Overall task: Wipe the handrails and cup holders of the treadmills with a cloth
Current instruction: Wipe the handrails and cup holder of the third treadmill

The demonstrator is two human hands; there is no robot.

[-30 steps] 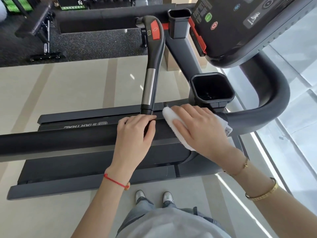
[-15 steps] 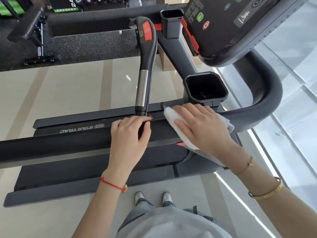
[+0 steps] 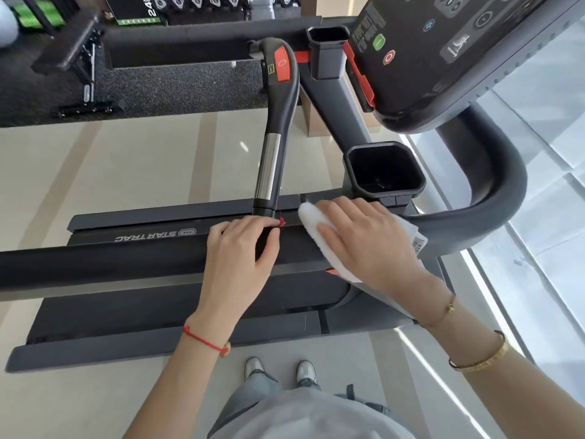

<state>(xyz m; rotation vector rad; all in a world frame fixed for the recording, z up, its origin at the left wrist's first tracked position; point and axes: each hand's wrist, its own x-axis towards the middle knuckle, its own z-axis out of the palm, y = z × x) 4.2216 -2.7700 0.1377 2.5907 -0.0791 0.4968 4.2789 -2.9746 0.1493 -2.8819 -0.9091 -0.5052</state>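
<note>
A long black handrail (image 3: 126, 261) runs across in front of me and curves up at the right toward the console (image 3: 443, 58). My left hand (image 3: 235, 258) grips the rail, fingers curled over its top and thumb on the near side. A small red clip (image 3: 281, 221) on a thin cord sits at its fingertips. Just to the right, my right hand (image 3: 370, 242) presses a white cloth (image 3: 308, 220) flat on the rail, fingers spread. Right behind that hand is a black cup holder (image 3: 418, 175). A second cup holder (image 3: 327, 61) stands farther back.
A centre grip bar (image 3: 269, 166) with a metal section and red button rises just behind my left hand. The treadmill deck (image 3: 142, 315) lies below the rail. A weight bench (image 3: 79, 58) and dumbbell rack stand at the back left. A glass wall lies to the right.
Both hands stay almost where they were on the rail. The red clip and cord have come into view at my left fingertips.
</note>
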